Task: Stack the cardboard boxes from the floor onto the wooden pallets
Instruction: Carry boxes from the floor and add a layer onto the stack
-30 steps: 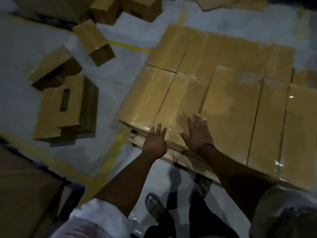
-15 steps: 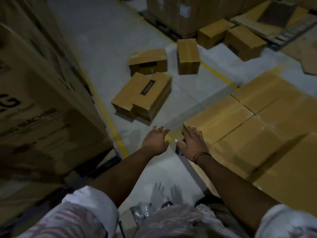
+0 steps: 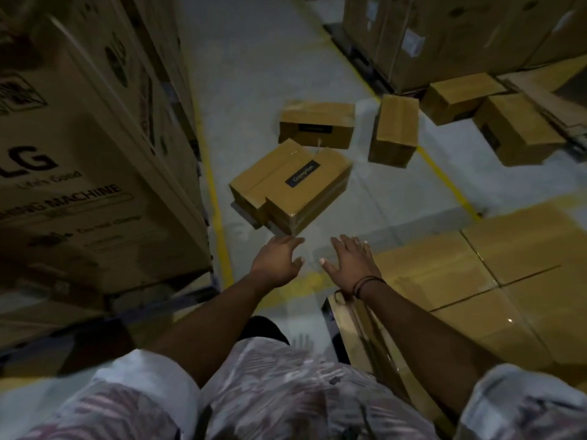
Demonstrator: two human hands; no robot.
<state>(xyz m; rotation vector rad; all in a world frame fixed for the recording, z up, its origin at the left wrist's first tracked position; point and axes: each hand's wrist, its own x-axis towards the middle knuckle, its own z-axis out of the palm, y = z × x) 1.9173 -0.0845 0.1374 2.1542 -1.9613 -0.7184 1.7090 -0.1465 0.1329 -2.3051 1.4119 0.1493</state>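
Observation:
Several brown cardboard boxes lie on the grey floor. The nearest box [image 3: 295,182] carries a dark label and lies just beyond my fingertips. Behind it sit a second box [image 3: 317,125] and an upended third box [image 3: 395,130]; two more boxes [image 3: 514,128] lie at the right. A layer of stacked boxes [image 3: 476,281] covers the pallet at the right, and the pallet's corner [image 3: 330,309] shows under my right wrist. My left hand [image 3: 276,260] and my right hand [image 3: 351,262] reach forward side by side over the floor, fingers spread, holding nothing.
A tall stack of washing-machine cartons [image 3: 89,160] stands close at the left. More big cartons [image 3: 444,36] stand at the back right. Yellow floor lines [image 3: 219,223] run beside the aisle between them.
My view has swung left, away from the pallet's box layer toward the boxes on the floor. Both hands have left the pallet boxes and now reach over the floor toward the nearest box.

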